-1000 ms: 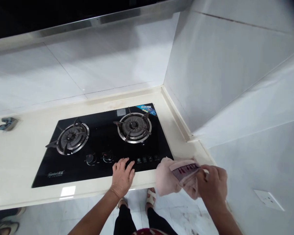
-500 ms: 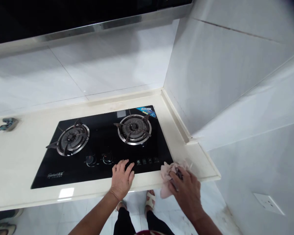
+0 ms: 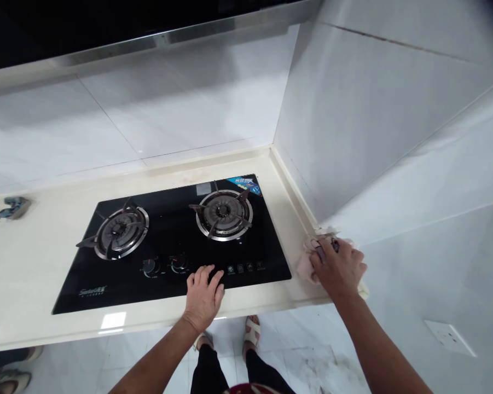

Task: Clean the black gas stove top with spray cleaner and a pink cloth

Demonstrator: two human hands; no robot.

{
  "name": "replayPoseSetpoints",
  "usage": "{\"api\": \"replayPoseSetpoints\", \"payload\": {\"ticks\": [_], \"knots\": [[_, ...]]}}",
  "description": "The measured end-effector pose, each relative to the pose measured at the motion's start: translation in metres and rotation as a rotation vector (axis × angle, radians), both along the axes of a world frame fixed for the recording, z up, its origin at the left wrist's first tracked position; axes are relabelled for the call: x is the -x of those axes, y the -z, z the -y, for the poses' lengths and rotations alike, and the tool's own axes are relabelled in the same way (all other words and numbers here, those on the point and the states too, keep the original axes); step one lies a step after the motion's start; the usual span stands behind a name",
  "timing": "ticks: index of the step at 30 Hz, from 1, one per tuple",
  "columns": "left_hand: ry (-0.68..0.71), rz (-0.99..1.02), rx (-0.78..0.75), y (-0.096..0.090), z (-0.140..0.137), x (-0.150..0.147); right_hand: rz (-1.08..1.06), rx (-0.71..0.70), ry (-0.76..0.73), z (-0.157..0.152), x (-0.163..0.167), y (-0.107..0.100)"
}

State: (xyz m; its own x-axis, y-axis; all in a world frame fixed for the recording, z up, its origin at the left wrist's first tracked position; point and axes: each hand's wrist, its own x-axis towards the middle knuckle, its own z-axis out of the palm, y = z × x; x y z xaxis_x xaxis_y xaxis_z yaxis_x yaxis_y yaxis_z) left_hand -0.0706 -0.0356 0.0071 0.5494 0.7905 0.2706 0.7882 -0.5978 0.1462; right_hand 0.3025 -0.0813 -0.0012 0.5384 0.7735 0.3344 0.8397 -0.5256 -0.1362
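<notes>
While the left hand [image 3: 203,295] rests on the near edge of the black cooktop [image 3: 168,230], its fingers slightly parted and gently bent, the right hand [image 3: 340,268] grips a bunched pink cloth [image 3: 307,267]. The cloth lies against the right end of the cream countertop [image 3: 28,273], right of the cooktop and beside the near end of the raised edging [image 3: 293,191] along the right wall [image 3: 377,137]. The right fingers are closed over it; the exact thumb position cannot be told. Two control knobs, the right one [image 3: 179,264] nearest the left hand, sit between the left burner [image 3: 122,230] and the right burner [image 3: 224,210]. A blue sticker [image 3: 246,183] marks the cooktop's far right corner. A crumpled dark item [image 3: 11,209] lies at far left.
</notes>
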Motion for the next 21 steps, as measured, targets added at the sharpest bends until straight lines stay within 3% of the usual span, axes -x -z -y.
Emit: {"api": "replayPoseSetpoints", "payload": {"ticks": [4,7,9,11,15,18,21], "knots": [[0.011,0.001,-0.003,0.001,0.000,0.001,-0.113,-0.136,-0.110,0.015,0.021,0.005],[0.014,0.043,0.018,0.005,-0.002,0.003,-0.231,-0.248,-0.327,0.020,0.064,0.001],[0.005,0.131,0.050,0.006,-0.002,0.004,-0.304,-0.272,-0.386,0.020,0.102,-0.006],[-0.045,0.283,0.088,0.003,0.000,0.003,-0.386,-0.237,-0.443,0.017,0.142,-0.016],[-0.131,0.575,0.162,-0.019,0.021,0.001,-0.521,-0.042,-0.711,0.004,0.208,-0.036],[-0.124,0.685,0.203,-0.042,0.042,0.005,-0.585,0.065,-0.832,-0.008,0.231,-0.052],[-0.236,0.836,0.416,-0.061,0.055,0.013,-0.699,0.022,-0.804,-0.017,0.232,-0.080]]}}
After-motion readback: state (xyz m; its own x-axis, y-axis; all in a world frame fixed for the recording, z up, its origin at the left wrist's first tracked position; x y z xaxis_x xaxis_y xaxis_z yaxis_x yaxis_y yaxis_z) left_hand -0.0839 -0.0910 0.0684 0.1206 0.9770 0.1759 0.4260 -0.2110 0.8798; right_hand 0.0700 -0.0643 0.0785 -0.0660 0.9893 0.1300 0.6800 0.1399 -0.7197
